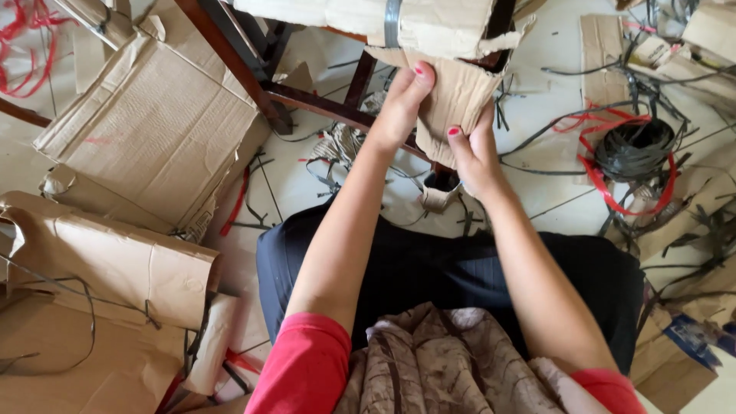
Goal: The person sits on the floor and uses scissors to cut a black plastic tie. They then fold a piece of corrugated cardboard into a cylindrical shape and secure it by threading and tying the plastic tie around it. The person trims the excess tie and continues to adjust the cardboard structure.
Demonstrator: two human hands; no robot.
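Observation:
Both hands grip a torn flap of brown cardboard [458,96] that hangs from a cardboard bundle [368,19] bound with a dark strap, lying on a dark wooden frame [307,100]. My left hand [402,103] pinches the flap's left edge, thumb on top. My right hand [477,157] holds its lower right edge from below. Both thumbnails are painted red. I sit over the floor in dark trousers, red sleeves at the bottom of the view.
Flattened cardboard boxes [153,130] lie at the left, more crumpled cardboard [107,268] at the lower left. A coil of black strap with red strap around it [635,149] lies at the right. Loose strap pieces litter the tiled floor [537,115].

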